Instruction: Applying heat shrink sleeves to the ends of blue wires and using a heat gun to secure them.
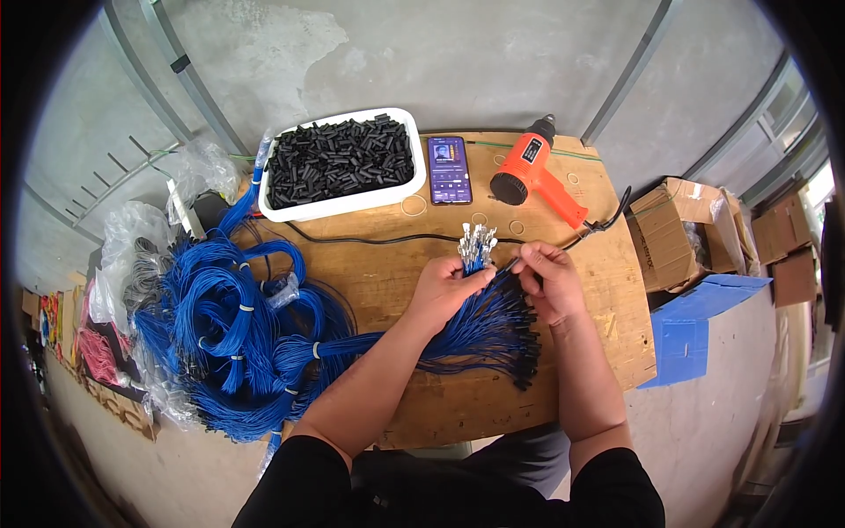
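Blue wires (480, 321), light and limp, sit bunched near their metal terminals (476, 238) in the clenched left hand (447, 286) while right hand (547, 280) fingers pinch one.

I see even, soft daylight with faint shadows under the hands. Around the table (370, 273) focus stays sharp; straight edges bend outward, and black vignette fills the corners.

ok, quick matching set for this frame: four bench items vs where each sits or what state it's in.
1. white tray
2. phone
3. heat gun
4. wire bundle

a. gripped in the left hand
b. lying at the board's far right
c. full of short black tubes
d. lying flat, screen lit

Pairs: 1-c, 2-d, 3-b, 4-a
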Tool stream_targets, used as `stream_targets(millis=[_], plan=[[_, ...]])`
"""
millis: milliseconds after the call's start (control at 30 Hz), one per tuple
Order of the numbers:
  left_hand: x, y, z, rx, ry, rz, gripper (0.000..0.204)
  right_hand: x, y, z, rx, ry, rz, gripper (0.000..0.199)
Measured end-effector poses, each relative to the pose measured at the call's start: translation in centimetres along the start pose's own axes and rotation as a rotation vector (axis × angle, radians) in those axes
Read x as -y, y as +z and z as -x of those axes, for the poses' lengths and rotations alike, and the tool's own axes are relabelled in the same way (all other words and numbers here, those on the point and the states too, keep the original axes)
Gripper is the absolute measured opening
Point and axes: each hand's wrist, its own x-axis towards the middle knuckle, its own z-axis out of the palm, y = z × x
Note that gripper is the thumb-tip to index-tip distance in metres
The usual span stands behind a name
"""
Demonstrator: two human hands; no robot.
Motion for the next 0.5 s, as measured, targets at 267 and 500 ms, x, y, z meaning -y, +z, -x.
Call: stream_targets(millis=[267,500], plan=[[-0.2,0.0,0.0,0.023,-0.013,-0.009,0.018,0.0,-0.5,-0.2,-0.083,-0.157,0.038,0.007],[-0.1,0.1,0.1,-0.011,0.021,-0.070,0.019,-0.5,0.9,0.4,0.044,-0.173,0.259,0.012]])
